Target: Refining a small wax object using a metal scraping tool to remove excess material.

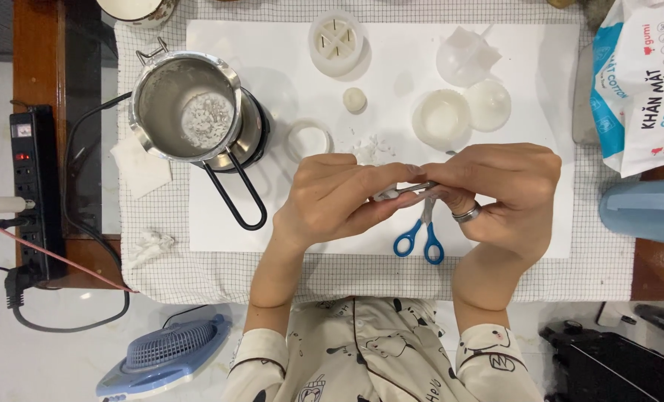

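My left hand [339, 197] and my right hand [503, 190] meet over the middle of a white sheet [272, 231]. Between their fingertips they pinch a small white piece with a thin metal part [403, 190]; what it is exactly I cannot tell. My right hand wears a silver ring. Blue-handled scissors [420, 240] lie on the sheet just below the hands, partly hidden by my right fingers. White crumbs [369, 147] lie just above my left hand.
A metal pouring pot [187, 104] with white residue stands on a small burner at upper left. Round white moulds [337, 42] [441, 117] [488, 104] and a ring [308, 139] lie on the sheet. A power strip [33, 186] lies far left, a tissue packet [641, 82] and blue object [645, 210] at right.
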